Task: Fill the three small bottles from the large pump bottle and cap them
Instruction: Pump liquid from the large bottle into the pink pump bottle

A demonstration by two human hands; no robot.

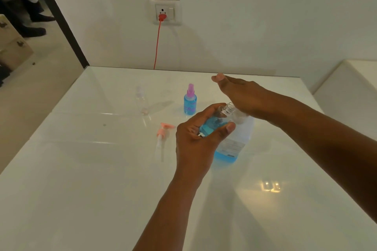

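My left hand [199, 135] grips a small clear bottle [216, 121] holding blue liquid, its open threaded neck tilted up to the right. My right hand [238, 92] lies flat, fingers straight, pressing down on top of the large pump bottle [234, 142], whose pump head is hidden under the palm. The small bottle's mouth sits just under that hand. A filled small bottle [190, 101] with a pink spray cap stands upright behind. An empty clear small bottle [142, 100] stands to its left. A pink pump cap with a tube [163, 136] lies on the table.
The white glossy table [102, 189] meets a white wall. A red cable [157, 43] runs down from a wall socket [165, 12] behind the table. A white ledge [350, 79] stands to the right. A person's feet and boxes are on the floor at far left.
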